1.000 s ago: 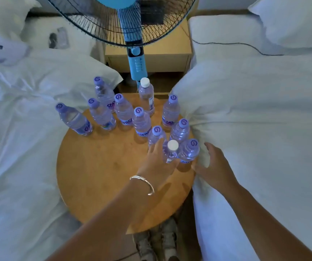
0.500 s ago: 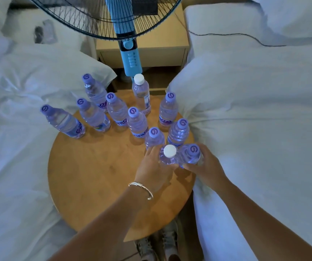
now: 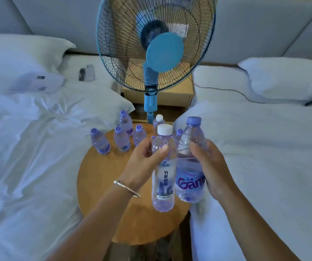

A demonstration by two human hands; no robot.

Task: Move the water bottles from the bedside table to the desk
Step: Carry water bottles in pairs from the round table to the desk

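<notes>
Your left hand (image 3: 144,162) grips the white-capped bottle (image 3: 163,166) around its upper body: the thumb (image 3: 161,152) lies across the front just below the shoulder, and the other fingers curl behind it. Your right hand (image 3: 210,166) grasps the purple-capped bottle (image 3: 190,166) from its right side, thumb pressed on the front of the clear upper part, fingers wrapped round the back, palm against the label. Both bottles stand upright and touch side by side, lifted clear above the near right part of the round bedside table (image 3: 102,181). The remaining bottles (image 3: 122,141) stand clustered along the table's far edge, one at its far left edge (image 3: 100,141) and another white-capped one (image 3: 158,122) at the back, near the pole of the blue fan (image 3: 156,51). White bedding (image 3: 29,147) borders the table's left and right edges.
</notes>
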